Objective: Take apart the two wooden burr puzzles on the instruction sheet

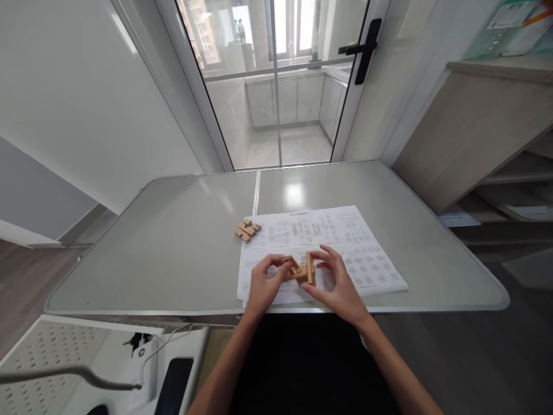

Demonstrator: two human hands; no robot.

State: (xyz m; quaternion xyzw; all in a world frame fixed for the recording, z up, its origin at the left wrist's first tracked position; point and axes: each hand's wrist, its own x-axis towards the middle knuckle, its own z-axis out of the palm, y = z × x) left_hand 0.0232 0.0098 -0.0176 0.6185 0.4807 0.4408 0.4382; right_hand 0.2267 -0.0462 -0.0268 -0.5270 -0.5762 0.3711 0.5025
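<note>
Both hands meet over a printed sheet of diagrams [345,242] at the near edge of a grey table [173,248]. My left hand [262,285] pinches the left end of a small wooden puzzle assembly [301,271] of notched blocks. My right hand [339,282] grips its right side, where one block stands upright. The assembly sits just above the paper. A second cluster of loose wooden blocks [247,229] lies on the table by the sheet's far left corner, apart from both hands.
A glass sliding door [276,86] with a black handle stands beyond the table. A wooden shelf unit [484,132] is at the right. A white perforated surface [64,357] with a cable and a dark device lies at the lower left.
</note>
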